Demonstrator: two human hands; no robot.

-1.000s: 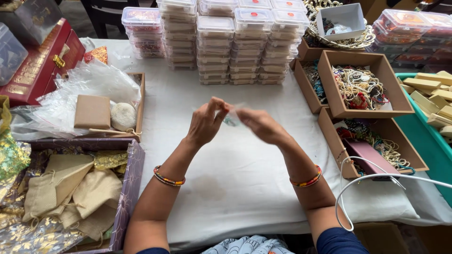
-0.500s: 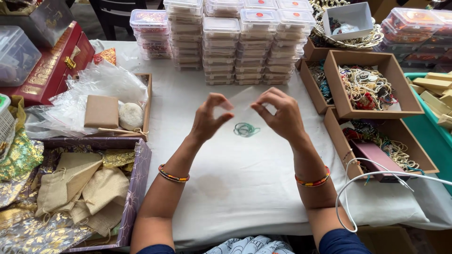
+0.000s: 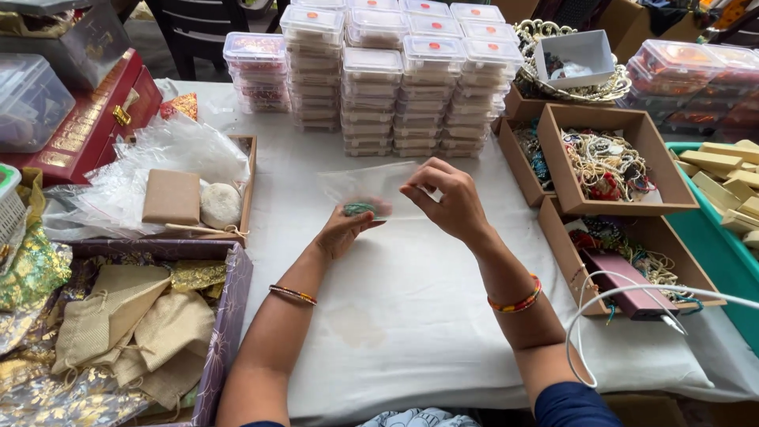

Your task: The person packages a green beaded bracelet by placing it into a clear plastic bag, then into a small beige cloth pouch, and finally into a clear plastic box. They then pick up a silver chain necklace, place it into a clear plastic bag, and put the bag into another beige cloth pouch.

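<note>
**A:** Start at the bottom of the frame. What lies nearest?

**B:** Lower left, a purple cardboard box [image 3: 225,332] filled with beige drawstring cloth pouches [image 3: 150,332], with gold foil wrappers spilling off to its left. Lower right, a white cable [image 3: 632,296] loops over the edge of the white tablecloth [image 3: 411,316]. The pouches sit within easy reach of the left arm, which looks like why they are kept there.

**A:** And the hands?

**B:** At the centre of the frame. The left hand [image 3: 344,231] lies palm up, fingers curled around a small green beaded piece [image 3: 360,209], pinching it through the lower part of a clear thin plastic bag [image 3: 371,190]. The right hand [image 3: 447,202] grips the bag's upper right edge between thumb and fingers, holding it taut and raised. Held that way the film stays spread, so the green piece sits steady inside or against it; I cannot tell which.

**A:** Further back?

**B:** Middle left, a shallow wooden tray [image 3: 245,190] carrying a brown paper-covered block [image 3: 171,198], a round pale lump and crumpled clear plastic. Middle right, brown cardboard trays [image 3: 624,119] heaped with tangled bead necklaces, grouped beside the right arm.

**A:** And at the top?

**B:** Stacks of clear lidded plastic boxes [image 3: 395,79] in rows across the upper centre, a red case [image 3: 87,126] upper left, and a small white box [image 3: 581,55] upper right.
</note>
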